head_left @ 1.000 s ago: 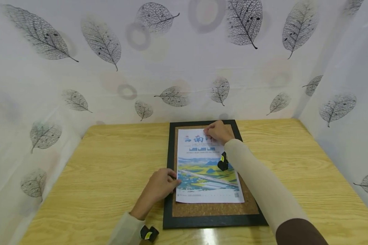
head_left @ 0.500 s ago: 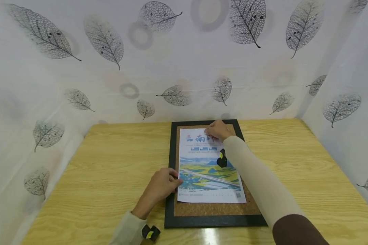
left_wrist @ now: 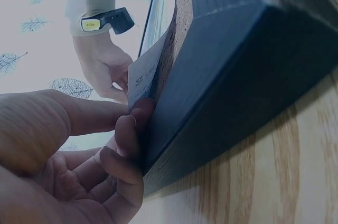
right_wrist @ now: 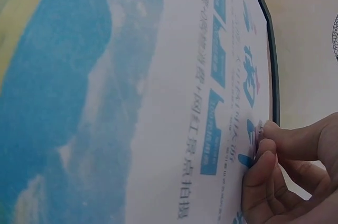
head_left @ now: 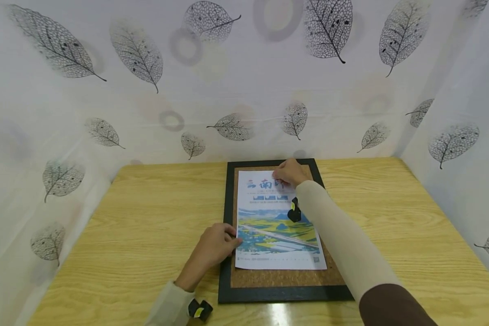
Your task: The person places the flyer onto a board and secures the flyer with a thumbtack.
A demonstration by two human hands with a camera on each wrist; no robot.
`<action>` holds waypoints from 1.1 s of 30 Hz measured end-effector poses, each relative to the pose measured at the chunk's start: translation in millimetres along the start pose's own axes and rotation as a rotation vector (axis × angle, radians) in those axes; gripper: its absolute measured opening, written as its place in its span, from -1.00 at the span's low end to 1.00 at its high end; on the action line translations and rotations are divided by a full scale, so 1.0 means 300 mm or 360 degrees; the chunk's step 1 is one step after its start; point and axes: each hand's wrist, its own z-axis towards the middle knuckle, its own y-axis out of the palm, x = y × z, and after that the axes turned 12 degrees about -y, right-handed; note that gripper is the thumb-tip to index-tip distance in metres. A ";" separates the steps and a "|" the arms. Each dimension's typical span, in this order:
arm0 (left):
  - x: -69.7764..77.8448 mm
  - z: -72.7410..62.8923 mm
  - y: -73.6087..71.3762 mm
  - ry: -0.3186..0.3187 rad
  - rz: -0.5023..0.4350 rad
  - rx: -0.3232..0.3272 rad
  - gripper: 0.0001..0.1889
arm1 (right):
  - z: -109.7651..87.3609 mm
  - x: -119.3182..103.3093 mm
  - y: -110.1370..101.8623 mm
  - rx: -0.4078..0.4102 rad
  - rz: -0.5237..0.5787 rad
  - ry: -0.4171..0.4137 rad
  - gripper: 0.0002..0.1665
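A printed landscape poster lies over the cork board inside its black frame. In the head view my left hand is at the poster's left edge. The left wrist view shows its thumb and index finger pinching the paper, which lifts a little there; the other fingers curl beside the frame's outer side. My right hand is at the poster's top, near the title. In the right wrist view its thumb and index fingertips pinch together at the paper's upper edge on a small thing, mostly hidden.
The frame rests on a wood-grain table, its far side close to the back wall. A white cloth with leaf prints covers the back and both sides. Each wrist bears a black camera; the right forearm crosses the frame's right side.
The whole scene shifts slightly in the head view. Both hands keep their places on the poster, and nothing is let go.
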 end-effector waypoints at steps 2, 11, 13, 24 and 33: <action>0.000 0.001 0.001 0.0007 -0.0003 -0.0001 -0.72 | 0.000 0.005 0.000 0.0015 -0.0030 -0.0021 -0.83; 0.004 0.005 0.005 0.0026 -0.0012 -0.0021 -0.72 | -0.002 0.022 0.000 0.0078 -0.0138 -0.0031 -0.86; 0.004 0.005 0.005 0.0019 -0.0011 -0.0010 -0.73 | -0.004 0.023 -0.001 0.0089 -0.0137 -0.0036 -0.86; 0.013 -0.019 -0.016 0.0070 0.0112 0.0141 -0.80 | -0.038 0.023 -0.061 0.0080 -0.0215 -0.0152 -0.78; -0.010 -0.018 -0.123 0.0095 0.0105 0.0335 -0.87 | -0.117 -0.014 -0.227 0.0023 -0.0130 -0.0321 -0.73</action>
